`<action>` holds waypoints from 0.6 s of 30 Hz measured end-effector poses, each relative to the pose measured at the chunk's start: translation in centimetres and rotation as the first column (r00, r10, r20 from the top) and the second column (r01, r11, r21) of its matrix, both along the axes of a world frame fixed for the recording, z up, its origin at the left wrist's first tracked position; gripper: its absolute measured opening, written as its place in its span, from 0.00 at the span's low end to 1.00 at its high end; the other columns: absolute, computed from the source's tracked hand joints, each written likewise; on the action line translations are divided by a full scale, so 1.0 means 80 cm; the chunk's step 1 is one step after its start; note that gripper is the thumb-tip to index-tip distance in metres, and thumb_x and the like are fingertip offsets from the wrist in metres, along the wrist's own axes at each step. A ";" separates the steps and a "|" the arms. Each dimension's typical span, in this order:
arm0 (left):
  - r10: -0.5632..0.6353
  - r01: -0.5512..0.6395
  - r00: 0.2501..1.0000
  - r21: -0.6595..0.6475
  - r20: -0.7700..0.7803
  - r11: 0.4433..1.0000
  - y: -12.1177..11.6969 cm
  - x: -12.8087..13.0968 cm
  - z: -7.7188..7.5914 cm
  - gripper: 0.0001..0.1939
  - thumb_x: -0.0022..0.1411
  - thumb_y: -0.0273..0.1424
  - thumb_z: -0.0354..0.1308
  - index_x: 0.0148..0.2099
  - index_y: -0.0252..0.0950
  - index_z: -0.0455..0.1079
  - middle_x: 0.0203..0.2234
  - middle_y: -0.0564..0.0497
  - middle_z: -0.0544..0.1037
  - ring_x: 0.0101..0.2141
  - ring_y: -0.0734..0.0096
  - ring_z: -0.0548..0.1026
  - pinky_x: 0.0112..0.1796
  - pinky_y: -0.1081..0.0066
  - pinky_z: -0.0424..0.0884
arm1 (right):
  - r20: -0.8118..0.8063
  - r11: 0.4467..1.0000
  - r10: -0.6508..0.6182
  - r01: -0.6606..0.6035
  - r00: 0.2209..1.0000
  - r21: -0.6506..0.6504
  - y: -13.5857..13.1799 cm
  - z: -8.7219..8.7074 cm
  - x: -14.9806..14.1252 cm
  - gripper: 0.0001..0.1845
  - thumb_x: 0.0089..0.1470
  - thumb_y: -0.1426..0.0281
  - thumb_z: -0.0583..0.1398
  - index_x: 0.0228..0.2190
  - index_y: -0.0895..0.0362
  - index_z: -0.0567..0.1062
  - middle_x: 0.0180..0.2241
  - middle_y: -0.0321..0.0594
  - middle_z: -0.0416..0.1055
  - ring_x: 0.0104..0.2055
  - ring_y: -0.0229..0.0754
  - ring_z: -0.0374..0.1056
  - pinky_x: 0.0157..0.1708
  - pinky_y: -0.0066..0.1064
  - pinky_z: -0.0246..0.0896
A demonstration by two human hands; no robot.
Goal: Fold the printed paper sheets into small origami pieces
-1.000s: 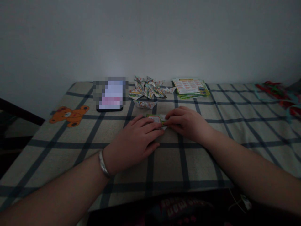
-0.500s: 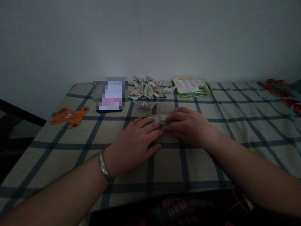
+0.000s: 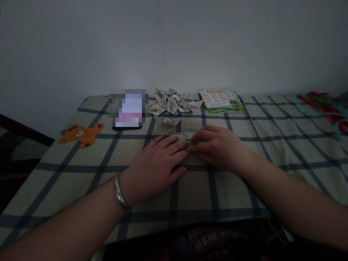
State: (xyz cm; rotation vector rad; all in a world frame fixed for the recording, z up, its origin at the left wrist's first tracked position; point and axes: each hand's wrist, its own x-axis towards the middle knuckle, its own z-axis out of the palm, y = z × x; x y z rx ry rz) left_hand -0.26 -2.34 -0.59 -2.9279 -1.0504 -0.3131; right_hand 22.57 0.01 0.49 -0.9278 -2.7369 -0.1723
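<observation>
A small printed paper (image 3: 181, 138), green and white and seemingly folded, lies flat on the checked cloth under both hands. My left hand (image 3: 160, 161) rests on its left part with fingers stretched out, a silver bangle on the wrist. At the paper's right end, the fingers of my right hand (image 3: 217, 146) are bent together over it, covering that end. Just beyond the paper sits a folded paper boat (image 3: 168, 121). Behind it is a heap of folded paper shapes (image 3: 172, 102) in the same kind of print.
A stack of printed leaflets (image 3: 220, 100) lies at the back right of the heap. To the left are a lit phone (image 3: 128, 110), its screen blurred, and an orange bear cutout (image 3: 81, 135). Red and teal ribbon-like material (image 3: 323, 105) lies far right. A wall borders the back.
My right hand has shifted very slightly along the paper's right end. My left hand stays flat in place, and the other things have not moved.
</observation>
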 end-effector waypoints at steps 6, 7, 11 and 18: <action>-0.003 0.003 1.000 0.012 -0.015 1.000 0.000 0.000 0.002 0.19 0.66 0.38 0.54 0.58 0.42 0.67 0.59 0.49 0.69 0.59 0.52 0.63 0.58 0.46 0.60 | 0.041 0.999 -0.046 0.045 0.998 0.027 0.000 0.004 0.001 0.08 0.57 0.68 0.61 0.36 0.47 0.81 0.44 0.37 0.76 0.44 0.46 0.69 0.39 0.37 0.62; -0.006 0.006 1.000 0.014 -0.015 1.000 -0.001 0.000 0.002 0.19 0.66 0.38 0.55 0.58 0.42 0.67 0.59 0.49 0.69 0.59 0.52 0.63 0.58 0.46 0.60 | 0.056 0.998 -0.044 0.042 0.997 0.038 0.000 0.005 0.002 0.08 0.57 0.68 0.61 0.37 0.47 0.81 0.44 0.37 0.76 0.45 0.47 0.68 0.41 0.38 0.62; -0.015 0.016 1.000 0.021 -0.012 1.000 -0.002 0.001 0.001 0.19 0.66 0.40 0.54 0.57 0.41 0.68 0.58 0.48 0.69 0.59 0.51 0.63 0.57 0.46 0.61 | 0.116 0.994 -0.059 0.047 0.991 0.101 0.001 0.010 0.007 0.08 0.56 0.70 0.62 0.37 0.48 0.81 0.48 0.36 0.76 0.55 0.54 0.64 0.49 0.43 0.58; -0.026 0.026 1.000 0.042 -0.014 0.999 -0.001 0.002 0.002 0.19 0.66 0.40 0.54 0.56 0.40 0.68 0.58 0.47 0.70 0.59 0.51 0.63 0.57 0.47 0.62 | 0.096 0.990 -0.123 0.116 0.988 0.075 0.003 0.011 0.012 0.08 0.56 0.69 0.62 0.37 0.48 0.81 0.44 0.34 0.78 0.48 0.49 0.68 0.45 0.40 0.58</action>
